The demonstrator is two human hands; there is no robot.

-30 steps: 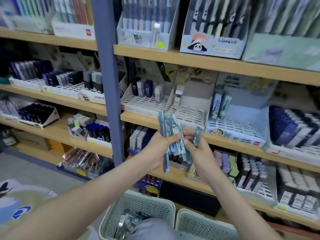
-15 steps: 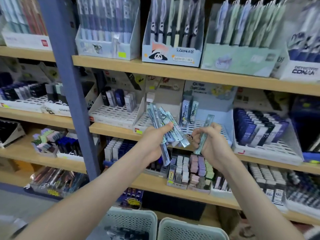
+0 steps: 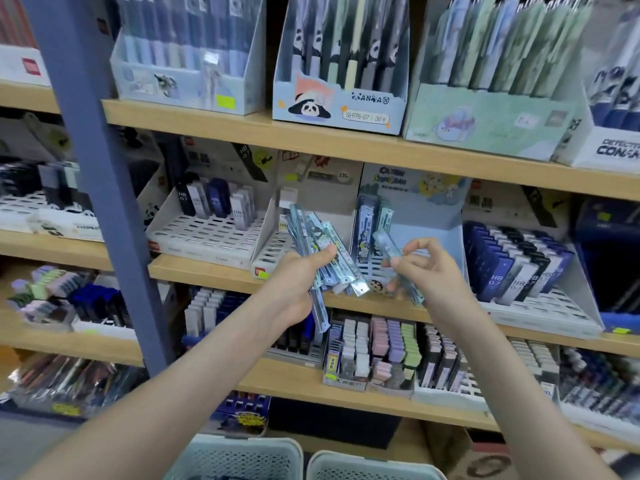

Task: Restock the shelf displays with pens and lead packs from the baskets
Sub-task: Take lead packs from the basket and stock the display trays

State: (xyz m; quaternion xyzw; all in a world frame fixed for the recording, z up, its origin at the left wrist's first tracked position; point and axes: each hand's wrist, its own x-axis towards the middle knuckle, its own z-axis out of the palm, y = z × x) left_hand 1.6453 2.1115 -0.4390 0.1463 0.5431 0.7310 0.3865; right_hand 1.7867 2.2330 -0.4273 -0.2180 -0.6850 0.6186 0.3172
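Left hand (image 3: 298, 285) grips a fan of slim clear lead packs (image 3: 325, 251) (glossy plastic); right hand (image 3: 427, 271) pinches one pack (image 3: 389, 244)

One slim translucent blue lead pack (image 3: 387, 244) has been drawn out of the fanned bundle of blue packs (image 3: 323, 251) by the right hand (image 3: 427, 271), which has been parted from the left hand (image 3: 294, 284).

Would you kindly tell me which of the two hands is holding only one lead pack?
The right hand pinches one lead pack between thumb and fingers; the left hand grips a fanned bundle of packs instead.
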